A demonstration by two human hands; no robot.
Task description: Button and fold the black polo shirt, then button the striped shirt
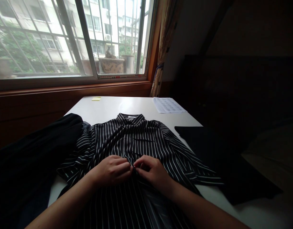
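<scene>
A black shirt with thin white stripes (127, 140) lies face up on a white table (117, 106), collar pointing away from me. My left hand (111, 170) and my right hand (152, 171) meet at the middle of the shirt's front. Both pinch the fabric along the button line, fingertips almost touching. What sits between the fingertips is too small to make out.
A heap of dark cloth (34, 159) lies on the table's left side. A flat dark piece of fabric (208, 143) lies to the right. A printed paper sheet (169, 105) and a yellow sticky note (96, 99) sit at the far edge by the window.
</scene>
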